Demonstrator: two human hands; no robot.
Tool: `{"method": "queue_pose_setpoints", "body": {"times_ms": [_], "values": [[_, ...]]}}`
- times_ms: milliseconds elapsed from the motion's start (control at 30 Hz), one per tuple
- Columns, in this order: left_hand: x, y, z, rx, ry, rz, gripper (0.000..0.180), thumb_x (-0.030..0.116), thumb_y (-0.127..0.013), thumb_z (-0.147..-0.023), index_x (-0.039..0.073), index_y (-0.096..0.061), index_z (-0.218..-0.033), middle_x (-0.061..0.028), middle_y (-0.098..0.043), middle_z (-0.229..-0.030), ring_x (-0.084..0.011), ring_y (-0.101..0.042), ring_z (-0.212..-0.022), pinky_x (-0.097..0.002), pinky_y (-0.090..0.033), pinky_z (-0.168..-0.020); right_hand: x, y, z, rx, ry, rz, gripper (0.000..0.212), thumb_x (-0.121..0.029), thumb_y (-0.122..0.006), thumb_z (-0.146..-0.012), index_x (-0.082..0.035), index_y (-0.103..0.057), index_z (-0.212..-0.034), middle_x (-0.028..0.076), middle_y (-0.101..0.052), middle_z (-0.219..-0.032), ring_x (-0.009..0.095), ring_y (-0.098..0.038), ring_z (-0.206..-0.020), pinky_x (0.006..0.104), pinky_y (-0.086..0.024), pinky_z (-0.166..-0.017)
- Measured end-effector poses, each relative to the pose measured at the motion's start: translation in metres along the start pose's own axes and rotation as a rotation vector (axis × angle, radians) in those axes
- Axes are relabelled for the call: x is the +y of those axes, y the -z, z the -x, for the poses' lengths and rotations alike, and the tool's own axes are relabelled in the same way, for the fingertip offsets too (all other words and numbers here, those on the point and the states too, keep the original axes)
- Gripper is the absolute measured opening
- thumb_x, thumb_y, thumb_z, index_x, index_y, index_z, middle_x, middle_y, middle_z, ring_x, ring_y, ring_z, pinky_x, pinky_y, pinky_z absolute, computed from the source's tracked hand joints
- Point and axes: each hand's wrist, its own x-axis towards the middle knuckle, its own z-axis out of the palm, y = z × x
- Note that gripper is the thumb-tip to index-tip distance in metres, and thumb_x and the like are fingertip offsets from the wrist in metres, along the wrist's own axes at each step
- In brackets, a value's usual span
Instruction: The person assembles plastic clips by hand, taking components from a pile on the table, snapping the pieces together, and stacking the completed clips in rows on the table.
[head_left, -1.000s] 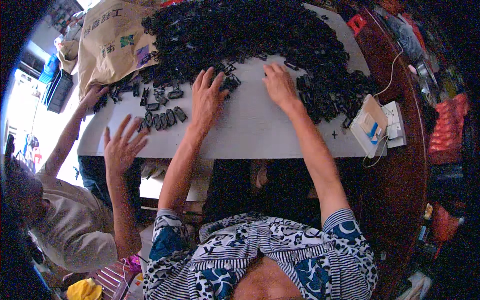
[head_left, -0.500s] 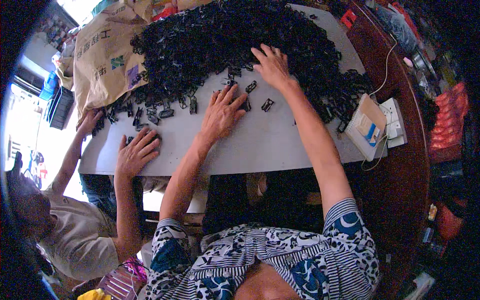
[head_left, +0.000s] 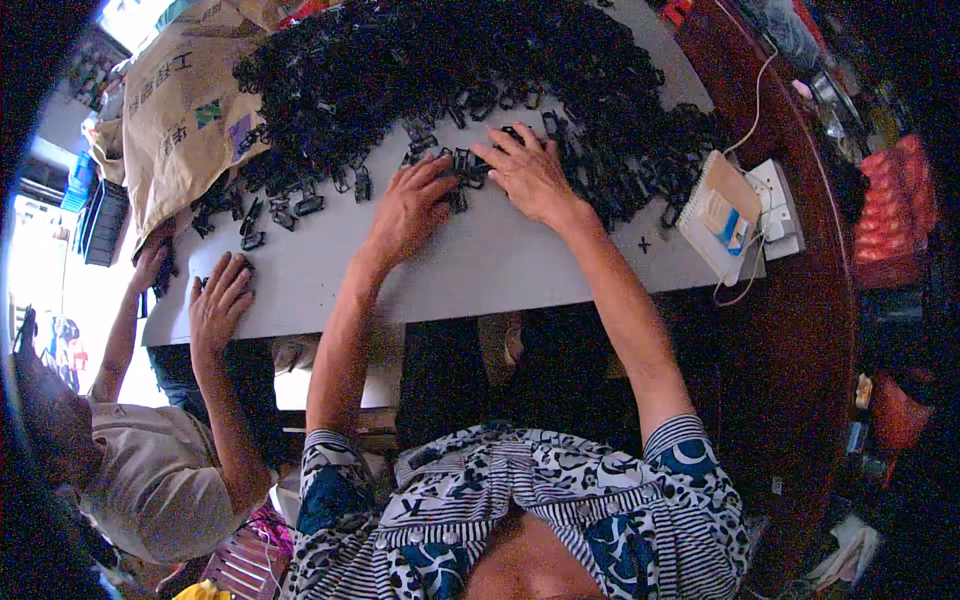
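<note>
A large heap of small black frame-like plastic pieces (head_left: 440, 60) covers the far part of a pale tabletop (head_left: 480, 270). My left hand (head_left: 410, 208) lies palm down at the heap's near edge, its fingers stretched over a few loose pieces. Just to its right, my right hand (head_left: 530, 178) is spread, palm down, with its fingertips on pieces at the front of the heap. Between the two hands lies a small cluster of black pieces (head_left: 465, 165). What is under the palms is hidden.
At the left, a co-worker's hand (head_left: 220, 305) rests on the table near scattered pieces. A printed tan sack (head_left: 185, 110) stands at the far left. On the right edge lie a spiral notebook (head_left: 718, 215) and a white power strip (head_left: 775, 205) with a cable.
My right hand has come down and left from the heap toward my left hand, and more pieces lie between them. The whole view has shifted slightly.
</note>
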Motion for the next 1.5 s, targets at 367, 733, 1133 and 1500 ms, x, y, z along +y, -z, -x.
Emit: {"method": "queue_pose_setpoints", "body": {"times_ms": [367,733,1133,1500], "values": [[0.038,0.018,0.017,0.399,0.133,0.081,0.019,0.007,-0.066,-0.076,0.008,-0.068,-0.095,-0.0119,-0.059,-0.111,-0.0327,-0.052,-0.106,-0.0411,-0.042,-0.091,0.01,0.013,0.036,0.034,0.135,-0.022,0.043,-0.013,-0.066,-0.078,-0.015,-0.058,-0.12,0.008,-0.051,-0.131,0.027,-0.04,-0.127,0.0449,-0.029,-0.104],[0.047,0.015,0.0,0.344,0.179,0.028,0.024,0.001,-0.065,-0.071,0.007,-0.068,-0.093,-0.0111,-0.058,-0.099,-0.0317,-0.051,-0.094,-0.0402,-0.045,-0.081,-0.003,0.018,0.036,0.396,-0.072,-0.409,0.037,-0.009,-0.074,-0.066,-0.004,-0.06,-0.1,0.012,-0.057,-0.096,0.03,-0.055,-0.096,0.0379,-0.045,-0.083],[0.029,0.006,-0.019,0.079,0.133,-0.003,0.02,0.011,-0.07,-0.072,0.007,-0.067,-0.092,-0.0134,-0.061,-0.088,-0.0323,-0.055,-0.091,-0.0413,-0.045,-0.079,0.01,0.018,0.03,0.334,-0.259,-0.373,0.037,-0.035,-0.067,-0.081,-0.007,-0.065,-0.105,0.019,-0.067,-0.092,0.036,-0.066,-0.082,0.0408,-0.052,-0.071],[0.031,0.006,-0.018,0.207,0.172,0.015,0.02,0.011,-0.069,-0.073,0.007,-0.069,-0.093,-0.0115,-0.06,-0.088,-0.0314,-0.056,-0.089,-0.0396,-0.047,-0.077,0.003,0.005,0.049,0.481,-0.085,-0.54,0.022,-0.021,-0.061,-0.086,-0.008,-0.068,-0.101,0.009,-0.069,-0.091,0.025,-0.065,-0.075,0.0343,-0.051,-0.064]]}}
